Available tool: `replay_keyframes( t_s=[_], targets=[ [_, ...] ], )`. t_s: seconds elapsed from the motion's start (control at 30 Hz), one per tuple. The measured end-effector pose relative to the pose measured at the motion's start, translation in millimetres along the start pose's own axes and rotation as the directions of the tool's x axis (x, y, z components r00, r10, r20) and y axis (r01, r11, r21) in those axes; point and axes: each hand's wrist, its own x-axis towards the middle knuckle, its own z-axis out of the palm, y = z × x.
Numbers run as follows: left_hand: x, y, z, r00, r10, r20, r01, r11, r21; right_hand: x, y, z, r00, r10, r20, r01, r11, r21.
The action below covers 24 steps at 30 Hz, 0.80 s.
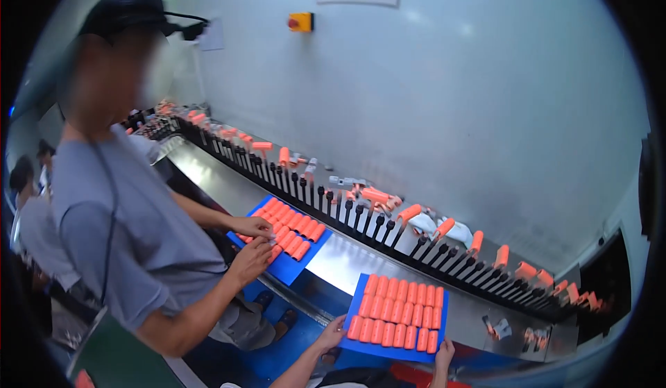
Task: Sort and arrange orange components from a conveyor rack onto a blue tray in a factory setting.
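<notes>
Holding step: blue board (392, 353) loaded with three rows of orange tubes (397, 311).
Left hand (331, 336) grips its left edge, right hand (445, 355) its right, by the metal bench (347, 257) (can't tell if it's resting there). Next move probably calls for keeping it level; tubes might roll.

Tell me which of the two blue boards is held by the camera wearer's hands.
The lower-right blue board: the wearer's left hand and right hand grip its opposite edges. The other blue board, farther left, is under the co-worker's hands.
</notes>
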Motion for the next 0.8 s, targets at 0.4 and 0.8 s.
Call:
replay_keyframes(
  t_s=[0.4,0.8],
  targets=[
    [-186,-53,19,0.897,-0.042,-0.439,-0.094,0.954,-0.283,-64,-71,-6,0.898,-0.179,0.403,0.118,0.978,0.172],
    [-447,-107,-25,0.456,0.007,-0.89,-0.526,0.809,-0.263,-262,-54,97,0.553,-0.203,0.808,0.254,0.965,0.069]
  ],
)
